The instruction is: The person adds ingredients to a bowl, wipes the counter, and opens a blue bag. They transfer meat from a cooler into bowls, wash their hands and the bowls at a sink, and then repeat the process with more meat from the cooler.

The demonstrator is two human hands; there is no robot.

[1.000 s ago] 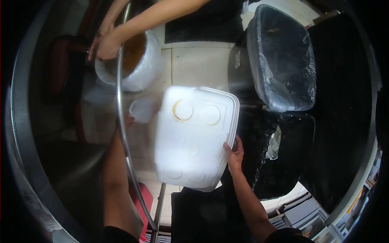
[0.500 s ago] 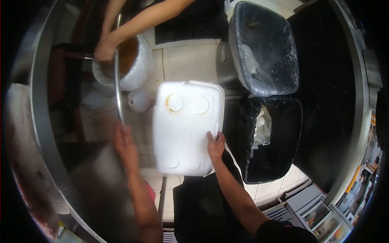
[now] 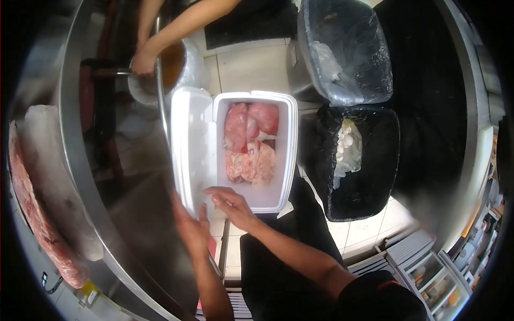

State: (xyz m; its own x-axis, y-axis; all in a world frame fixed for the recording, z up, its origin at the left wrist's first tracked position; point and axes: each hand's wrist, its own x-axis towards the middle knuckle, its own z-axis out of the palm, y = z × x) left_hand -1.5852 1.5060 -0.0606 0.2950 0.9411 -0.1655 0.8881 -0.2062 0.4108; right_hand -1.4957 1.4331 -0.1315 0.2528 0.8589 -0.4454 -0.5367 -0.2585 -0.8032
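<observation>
A white cooler box [image 3: 293, 160] stands with its hinged lid [image 3: 195, 139] swung up on the left side. Inside lie pieces of smooth red meat [image 3: 249, 124] toward the far end and paler, fatty pieces [image 3: 259, 165] nearer to me. My left hand [image 3: 191, 229] has the near corner of the lid between thumb and fingers. Beside it, my right hand [image 3: 233, 206] reaches across the cooler's near left corner, fingers loosely bent and apart, their tips close to the lid's inner face.
Left runs a metal table edge [image 3: 80, 160] with a long piece of meat [image 3: 40, 208] beyond it. Another person's hands [image 3: 143, 61] are over a plastic-lined bucket [image 3: 187, 67]. Two lined bins [image 3: 350, 53] stand at right, the nearer with pale waste [image 3: 348, 144].
The cooler lid has gone from closed to open, swinging left and showing the meat. My right hand has moved left from the cooler's right edge; my left hand has come to the lid.
</observation>
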